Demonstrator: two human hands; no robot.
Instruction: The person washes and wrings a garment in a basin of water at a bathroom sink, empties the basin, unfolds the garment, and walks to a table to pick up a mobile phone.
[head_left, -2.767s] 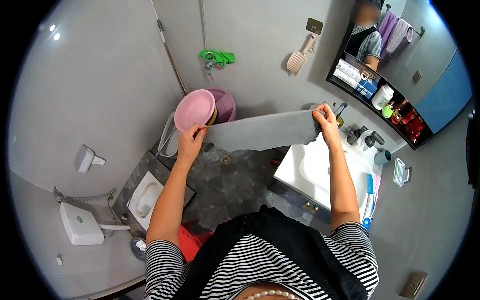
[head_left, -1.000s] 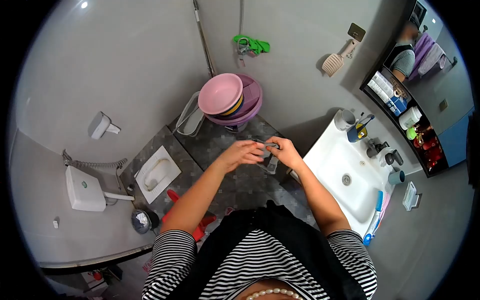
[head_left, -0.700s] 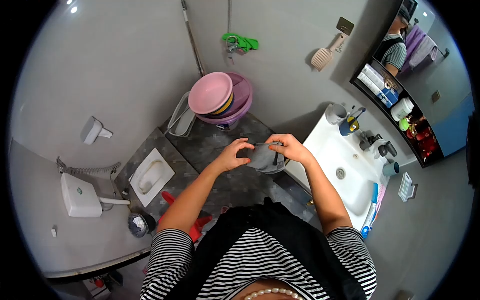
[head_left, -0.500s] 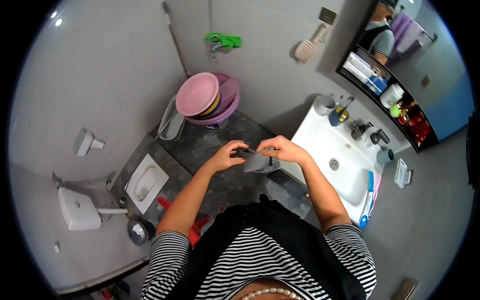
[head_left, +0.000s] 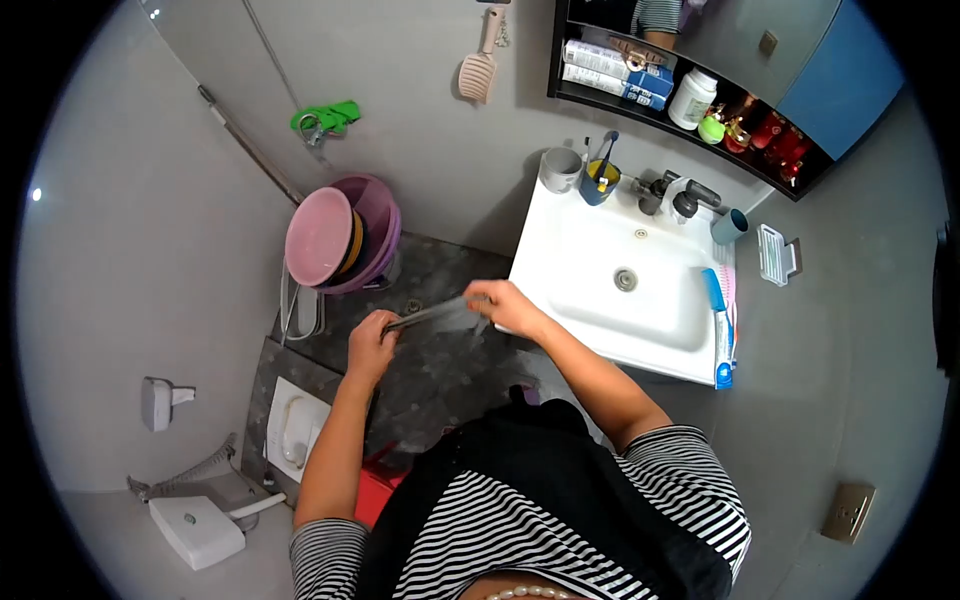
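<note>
A thin grey plastic bag is stretched between my two hands over the dark tiled floor. My left hand is closed on one end of its edge, to the left. At the other end my right hand pinches the bag, close to the sink's left front corner. The edge between them is pulled nearly straight, and below it the film looks partly see-through and blurred. Parts of my fingers are hidden behind the bag and my hands.
Right of my hands stands the white sink. Stacked basins lean at the back left. A squat toilet lies at the lower left, with a red object beside my body. A mirror cabinet hangs above the sink.
My hands have moved apart, and the bag, bunched between them before, is now drawn out sideways. My left hand has closed on its edge. The view has turned toward the sink.
</note>
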